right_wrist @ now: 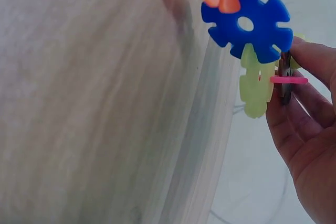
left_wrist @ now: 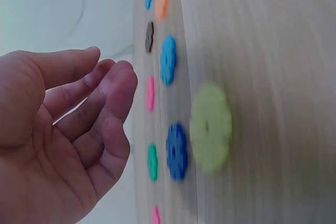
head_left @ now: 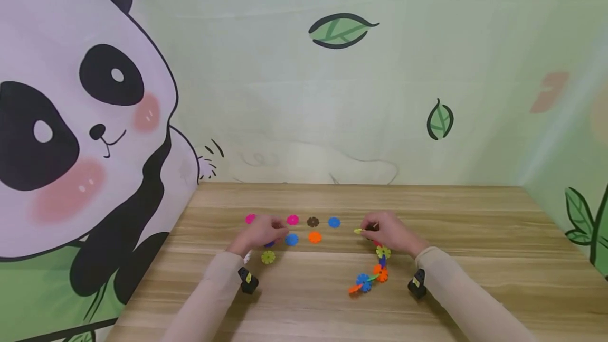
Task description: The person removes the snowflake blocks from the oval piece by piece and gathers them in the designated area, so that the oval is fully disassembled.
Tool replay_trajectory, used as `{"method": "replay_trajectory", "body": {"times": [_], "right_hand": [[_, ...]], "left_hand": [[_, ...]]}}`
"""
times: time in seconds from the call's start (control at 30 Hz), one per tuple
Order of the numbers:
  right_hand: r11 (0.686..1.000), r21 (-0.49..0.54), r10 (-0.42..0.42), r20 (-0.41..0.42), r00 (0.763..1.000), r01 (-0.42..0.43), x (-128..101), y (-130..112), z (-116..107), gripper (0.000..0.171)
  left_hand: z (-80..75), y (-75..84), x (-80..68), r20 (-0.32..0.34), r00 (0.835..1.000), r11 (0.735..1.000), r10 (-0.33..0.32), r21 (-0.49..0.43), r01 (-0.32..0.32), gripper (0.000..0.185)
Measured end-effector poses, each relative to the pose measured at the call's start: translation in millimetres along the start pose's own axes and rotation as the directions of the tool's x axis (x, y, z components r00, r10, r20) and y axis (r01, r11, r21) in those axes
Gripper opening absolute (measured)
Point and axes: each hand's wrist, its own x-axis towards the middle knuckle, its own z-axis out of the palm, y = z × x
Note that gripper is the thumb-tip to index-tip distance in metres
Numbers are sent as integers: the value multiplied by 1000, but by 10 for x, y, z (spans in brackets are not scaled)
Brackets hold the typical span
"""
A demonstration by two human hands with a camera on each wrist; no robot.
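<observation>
On the pale wooden bench [head_left: 475, 236], set against a panda-and-leaf printed backdrop [head_left: 71, 136] with no readable writing or labels, the joined chain of plastic snowflake discs [head_left: 372, 273] runs from the right hand [head_left: 387, 232] back toward the near edge. That hand pinches the chain's far end, fingers [right_wrist: 310, 61] curled round a pink disc [right_wrist: 289, 80] slotted there. The left hand [head_left: 261, 231], fingers loosely open and holding nothing, hovers over the loose coloured discs [head_left: 313, 236] by the far edge, just above the dark blue disc [left_wrist: 177, 151]; judging by this, a new piece is being fetched, calling for a pinch, then lining up the slots.
</observation>
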Motion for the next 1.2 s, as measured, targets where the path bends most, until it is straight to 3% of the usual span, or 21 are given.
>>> {"method": "replay_trajectory", "body": {"times": [0.4,0.9,1.2], "right_hand": [[999,3,39,1,999,-39,18,0,20,3],[998,30,48,-3,999,-48,54,-7,33,7],[999,41,25,0,1000,-25,59,-40,26,7]], "left_hand": [[319,290,260,28,995,990,96,-109,-92,12],[782,705,525,-107,975,965,194,-160,-209,16],[970,818,573,-114,968,958,224,-156,-240,10]]}}
